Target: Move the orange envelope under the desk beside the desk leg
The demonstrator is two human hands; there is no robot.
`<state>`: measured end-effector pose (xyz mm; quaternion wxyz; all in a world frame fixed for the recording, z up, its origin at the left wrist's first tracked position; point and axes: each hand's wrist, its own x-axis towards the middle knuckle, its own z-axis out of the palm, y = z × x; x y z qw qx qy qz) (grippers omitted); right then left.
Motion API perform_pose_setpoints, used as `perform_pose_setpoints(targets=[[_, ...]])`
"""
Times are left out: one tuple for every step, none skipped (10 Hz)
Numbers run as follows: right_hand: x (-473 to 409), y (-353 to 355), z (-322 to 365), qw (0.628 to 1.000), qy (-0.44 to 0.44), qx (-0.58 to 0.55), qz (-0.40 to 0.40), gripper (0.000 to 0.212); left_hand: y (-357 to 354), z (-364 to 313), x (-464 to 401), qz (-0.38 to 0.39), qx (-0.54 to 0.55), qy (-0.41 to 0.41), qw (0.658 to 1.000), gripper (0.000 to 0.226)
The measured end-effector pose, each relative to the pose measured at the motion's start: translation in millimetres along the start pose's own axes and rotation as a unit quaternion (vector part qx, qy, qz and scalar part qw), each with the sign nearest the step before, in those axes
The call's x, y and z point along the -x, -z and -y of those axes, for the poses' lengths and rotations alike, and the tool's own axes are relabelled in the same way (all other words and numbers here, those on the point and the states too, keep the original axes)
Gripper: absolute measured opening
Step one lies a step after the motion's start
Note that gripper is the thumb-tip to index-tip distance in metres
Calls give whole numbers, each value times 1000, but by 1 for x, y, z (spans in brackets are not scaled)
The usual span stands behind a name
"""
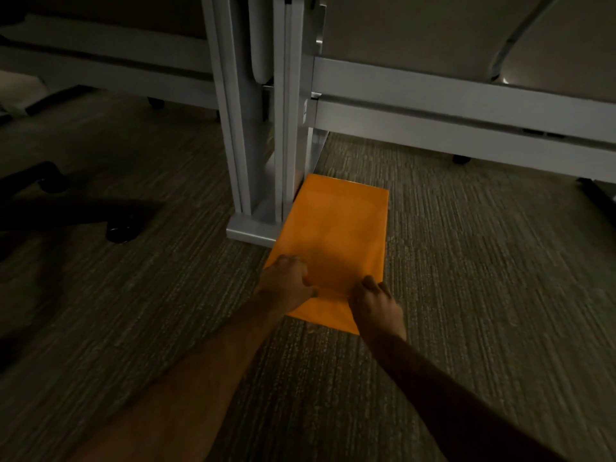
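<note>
Orange envelope (336, 241) beside desk leg (290, 128), both hands gripping

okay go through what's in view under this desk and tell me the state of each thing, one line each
orange envelope: flat on the carpet, long edge against the desk leg's foot.
left hand: fingers curled, pressing on the envelope's near end.
right hand: fingers curled, pressing on the envelope's near end; whether it has a grip, cannot tell.
desk leg: upright, foot on the carpet.
chair base: standing at left, casters on the carpet.
</note>
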<state>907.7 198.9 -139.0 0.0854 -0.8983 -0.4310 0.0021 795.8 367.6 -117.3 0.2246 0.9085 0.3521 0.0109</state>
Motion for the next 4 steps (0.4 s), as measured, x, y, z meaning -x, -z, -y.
perform_pose_setpoints(targets=[[-5,10,-1,1000,13,12,25,18,2,-3,6,29,-2,12,999,57],[-10,35,-6,992,-10,-30,123,30,10,3,7,101,-10,1,995,79],[-3,51,-12,978,-18,-39,202,55,19,0,17,142,-4,-11,990,84],[17,71,-14,971,8,-74,228,73,23,-10,38,172,79,-14,982,81]])
